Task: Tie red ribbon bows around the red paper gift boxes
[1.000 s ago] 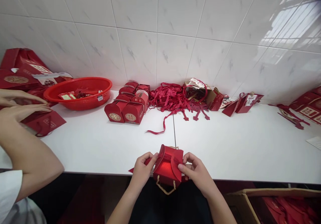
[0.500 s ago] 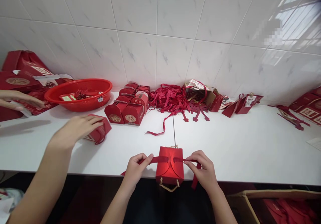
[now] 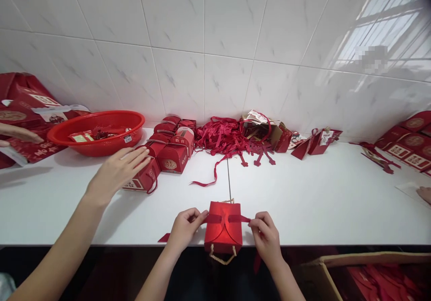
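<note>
A shiny red gift box (image 3: 223,238) stands at the table's front edge, its curved top flaps folded over each other and beige rope handles at front and back. A dark red ribbon (image 3: 213,219) runs through slots in these flaps. My left hand (image 3: 184,230) pinches the ribbon's left part, close to the box; a loose end shows beyond the wrist. On the other side, my right hand (image 3: 267,237) grips the right part between thumb and fingers, with the tail hanging below. The ribbon is stretched between both hands across the box top.
A co-worker's hand (image 3: 117,173) rests over a red carton (image 3: 144,179) at left, beside several small red boxes (image 3: 172,159). Behind are a red basin (image 3: 96,147) and a ribbon pile (image 3: 220,135). A cardboard box (image 3: 325,272) stands low right; another person's hand (image 3: 424,194) shows at right.
My right hand's hold on the ribbon has shifted slightly, and the ribbon's right part lies flatter. The co-worker's hand has moved the red carton against the small boxes. Another hand has appeared at far right.
</note>
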The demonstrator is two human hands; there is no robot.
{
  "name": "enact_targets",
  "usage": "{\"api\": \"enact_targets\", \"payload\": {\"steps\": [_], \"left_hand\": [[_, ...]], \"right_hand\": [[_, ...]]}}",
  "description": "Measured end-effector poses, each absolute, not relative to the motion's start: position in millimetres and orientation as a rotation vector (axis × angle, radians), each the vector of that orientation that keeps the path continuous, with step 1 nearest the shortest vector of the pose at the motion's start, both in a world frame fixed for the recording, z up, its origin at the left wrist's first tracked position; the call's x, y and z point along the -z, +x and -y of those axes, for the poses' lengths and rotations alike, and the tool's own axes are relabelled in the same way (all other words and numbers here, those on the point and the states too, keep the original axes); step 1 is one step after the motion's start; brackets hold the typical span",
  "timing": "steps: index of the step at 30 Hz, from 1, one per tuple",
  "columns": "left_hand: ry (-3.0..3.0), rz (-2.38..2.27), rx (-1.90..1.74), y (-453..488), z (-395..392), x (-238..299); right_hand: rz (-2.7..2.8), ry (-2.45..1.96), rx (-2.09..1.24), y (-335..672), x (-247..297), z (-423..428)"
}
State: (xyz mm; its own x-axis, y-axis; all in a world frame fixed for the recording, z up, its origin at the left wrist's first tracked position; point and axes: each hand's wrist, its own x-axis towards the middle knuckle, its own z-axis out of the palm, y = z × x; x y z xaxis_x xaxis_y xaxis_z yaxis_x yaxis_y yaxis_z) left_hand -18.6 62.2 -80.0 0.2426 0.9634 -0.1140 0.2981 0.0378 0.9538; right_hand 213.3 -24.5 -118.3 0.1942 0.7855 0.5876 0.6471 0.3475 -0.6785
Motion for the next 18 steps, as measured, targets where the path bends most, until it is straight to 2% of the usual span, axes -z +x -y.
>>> {"api": "enact_targets", "payload": {"steps": [5, 11, 15, 18], "left_hand": [[1.611, -1.25, -0.871, -19, -59, 85], [1.822, -1.504, -1.075, -41, -44, 75], [1.818, -1.419, -0.788, -49, -23, 60], [1.835, -1.231, -0.528, -48, -12, 56]], "right_hand": [[1.439, -1.396, -0.204, 213, 133, 29], [1.283, -1.754, -0.113, 230, 130, 42], [1.33, -1.911, -0.134, 232, 113, 62], [1.311, -1.85, -0.513, 221, 94, 67]]}}
